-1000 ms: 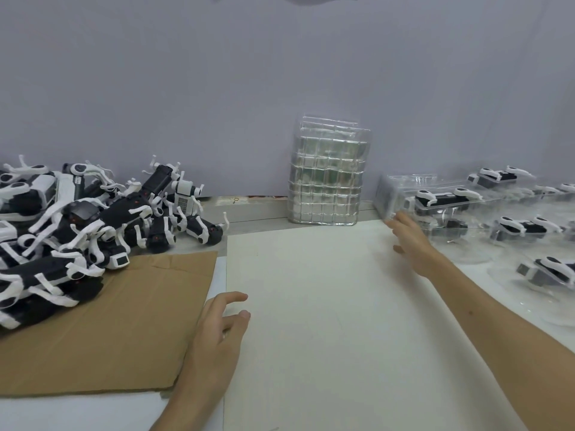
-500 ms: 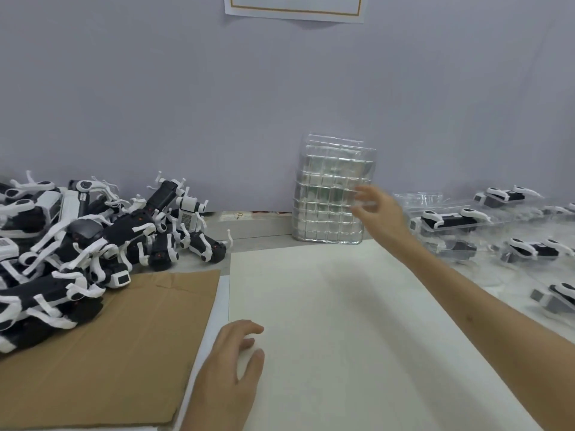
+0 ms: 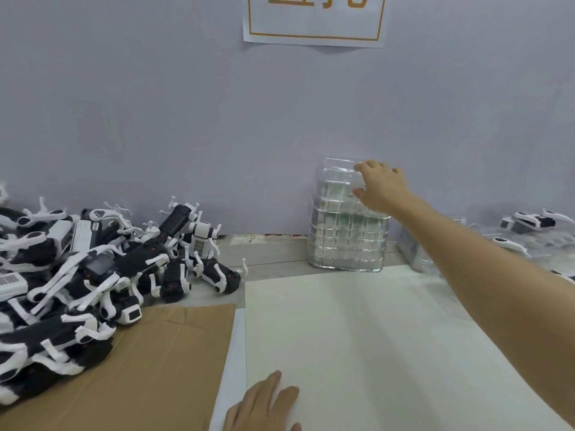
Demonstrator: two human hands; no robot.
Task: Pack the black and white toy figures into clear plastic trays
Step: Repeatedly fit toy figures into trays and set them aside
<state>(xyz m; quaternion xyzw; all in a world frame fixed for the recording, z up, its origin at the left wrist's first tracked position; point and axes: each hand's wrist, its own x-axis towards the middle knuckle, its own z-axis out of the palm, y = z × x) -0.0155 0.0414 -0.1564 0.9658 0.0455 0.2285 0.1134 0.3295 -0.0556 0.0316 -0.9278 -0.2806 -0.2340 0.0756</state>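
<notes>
A tall stack of clear plastic trays (image 3: 345,241) stands against the back wall. My right hand (image 3: 381,188) is on the stack's upper right corner, index finger along the top edge and thumb on the front, pinching the top trays. A big heap of black and white toy figures (image 3: 93,269) lies at the left, partly on brown cardboard (image 3: 149,368). My left hand (image 3: 264,405) rests with straight fingers on the white sheet (image 3: 357,337) at the bottom edge. At the far right are several clear trays with figures packed in them (image 3: 529,222).
A grey wall rises just behind the table, with a paper sign (image 3: 314,20) taped high up. The white sheet covers the table's middle between the cardboard and the packed trays. My right forearm crosses above the sheet's right side.
My right hand left the packed trays at the right, swung left and rose to the top of the tray stack. The view tilted upward; my left hand slid toward the bottom edge.
</notes>
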